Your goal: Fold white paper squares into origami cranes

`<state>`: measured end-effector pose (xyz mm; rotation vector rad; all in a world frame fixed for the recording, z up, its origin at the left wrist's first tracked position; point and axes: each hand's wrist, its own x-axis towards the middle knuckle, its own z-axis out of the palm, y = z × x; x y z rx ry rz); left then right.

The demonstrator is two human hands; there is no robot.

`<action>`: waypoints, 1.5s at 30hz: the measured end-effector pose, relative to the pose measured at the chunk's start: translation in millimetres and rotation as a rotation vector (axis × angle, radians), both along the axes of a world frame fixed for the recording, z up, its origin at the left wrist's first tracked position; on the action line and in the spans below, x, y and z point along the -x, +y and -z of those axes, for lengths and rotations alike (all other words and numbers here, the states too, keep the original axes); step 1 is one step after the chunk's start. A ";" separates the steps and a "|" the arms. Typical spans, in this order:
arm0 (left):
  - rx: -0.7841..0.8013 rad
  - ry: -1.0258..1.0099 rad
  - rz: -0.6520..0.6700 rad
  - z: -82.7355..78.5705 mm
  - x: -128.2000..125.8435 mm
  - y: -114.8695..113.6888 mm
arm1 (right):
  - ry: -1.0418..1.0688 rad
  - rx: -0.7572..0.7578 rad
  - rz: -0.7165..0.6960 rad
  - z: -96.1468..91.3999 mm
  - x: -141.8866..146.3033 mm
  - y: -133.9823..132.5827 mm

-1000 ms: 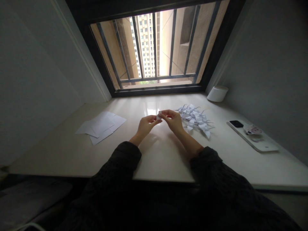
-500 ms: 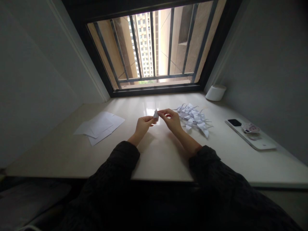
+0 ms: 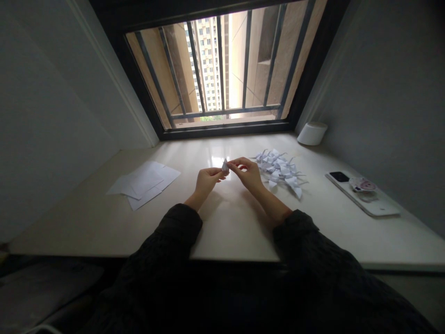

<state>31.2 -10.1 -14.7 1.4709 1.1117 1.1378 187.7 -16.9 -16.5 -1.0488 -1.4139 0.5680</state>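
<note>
Pinching one folded paper (image 3: pixel 225 167), two hands (image 3: pixel 248 174) — cranes (image 3: pixel 278 169) beside

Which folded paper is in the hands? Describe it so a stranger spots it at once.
Below the barred window, on the pale desk, find the left hand and right hand. Pinched between them is a small folded white paper: the pile of paper cranes lies on the desk, while this one is held up.
</note>
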 end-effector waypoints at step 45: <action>0.073 -0.131 0.010 3.0 -3.3 -0.8 | 0.011 0.093 0.009 6.9 2.8 5.1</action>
